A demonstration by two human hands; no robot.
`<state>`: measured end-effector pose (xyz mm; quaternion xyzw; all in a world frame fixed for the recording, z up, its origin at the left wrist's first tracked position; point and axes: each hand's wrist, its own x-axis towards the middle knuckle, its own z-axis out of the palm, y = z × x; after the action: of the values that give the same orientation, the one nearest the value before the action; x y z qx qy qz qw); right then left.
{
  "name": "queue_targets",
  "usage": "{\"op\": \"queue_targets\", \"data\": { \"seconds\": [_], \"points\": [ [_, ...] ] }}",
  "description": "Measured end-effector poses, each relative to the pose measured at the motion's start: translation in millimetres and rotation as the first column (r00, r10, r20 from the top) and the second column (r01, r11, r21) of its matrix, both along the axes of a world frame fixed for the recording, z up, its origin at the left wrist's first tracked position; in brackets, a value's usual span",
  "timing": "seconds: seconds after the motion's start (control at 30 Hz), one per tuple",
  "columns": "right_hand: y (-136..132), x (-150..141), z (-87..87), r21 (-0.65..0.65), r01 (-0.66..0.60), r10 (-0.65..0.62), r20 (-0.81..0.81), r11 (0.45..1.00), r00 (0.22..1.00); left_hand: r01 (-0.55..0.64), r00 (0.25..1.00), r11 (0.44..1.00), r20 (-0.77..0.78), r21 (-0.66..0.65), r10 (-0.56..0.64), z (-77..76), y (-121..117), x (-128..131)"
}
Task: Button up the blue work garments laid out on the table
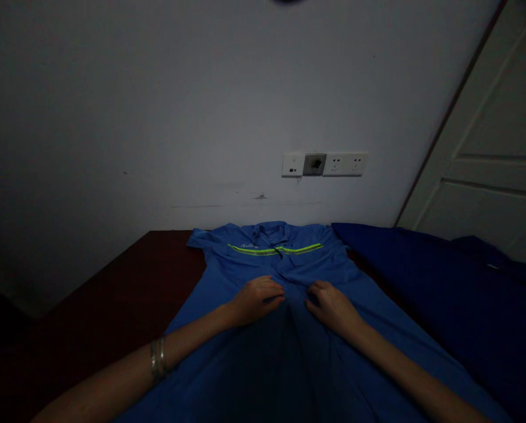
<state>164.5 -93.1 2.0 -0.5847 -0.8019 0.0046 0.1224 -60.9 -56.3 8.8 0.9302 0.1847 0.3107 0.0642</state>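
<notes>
A blue work garment (227, 282) with a yellow-green reflective stripe across the chest lies flat on a dark red table (126, 294), collar toward the wall. My left hand (258, 299) rests on its front, fingers curled and pinching the cloth near the middle seam. My right hand (331, 305) sits just across the seam, fingers bent and gripping the fabric too. A metal bangle circles my left forearm.
A darker blue cloth pile (443, 282) lies to the right of the garment. A white wall with a socket and switch strip (324, 164) stands behind the table. A white door (496, 147) is at the right. The room is dim.
</notes>
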Motion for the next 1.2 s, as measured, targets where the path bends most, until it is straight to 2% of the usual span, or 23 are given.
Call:
{"op": "queue_targets", "data": {
  "seconds": [0.2,0.53,0.73,0.9,1.07,1.2],
  "points": [
    [-3,-10,8.2,0.021,0.047,-0.050,0.167,0.999,0.985,-0.042,0.999,0.998,-0.006,0.054,0.042,1.6,-3,5],
    [0,-24,10.5,0.021,0.115,-0.117,0.222,0.993,0.968,-0.066,0.988,0.996,-0.134,0.054,0.073,-4.1,-3,11],
    [-1,-14,21.2,-0.028,0.168,-0.164,0.102,0.985,0.981,-0.088,0.987,0.995,-0.129,0.054,0.094,-2.3,-2,9],
    [-4,-11,26.8,-0.048,0.177,-0.182,-0.138,0.983,0.974,-0.102,0.992,0.994,-0.076,0.042,0.105,-5.3,-6,11],
    [-7,-17,24.3,-0.027,0.112,-0.114,-0.365,0.993,0.924,-0.165,0.986,0.986,0.010,0.008,0.164,-11.8,-13,16],
    [-7,-20,16.9,-0.037,0.034,-0.049,-0.536,0.999,0.843,-0.206,0.974,0.977,0.080,-0.064,0.210,-17.8,-18,18]
  ]
}}
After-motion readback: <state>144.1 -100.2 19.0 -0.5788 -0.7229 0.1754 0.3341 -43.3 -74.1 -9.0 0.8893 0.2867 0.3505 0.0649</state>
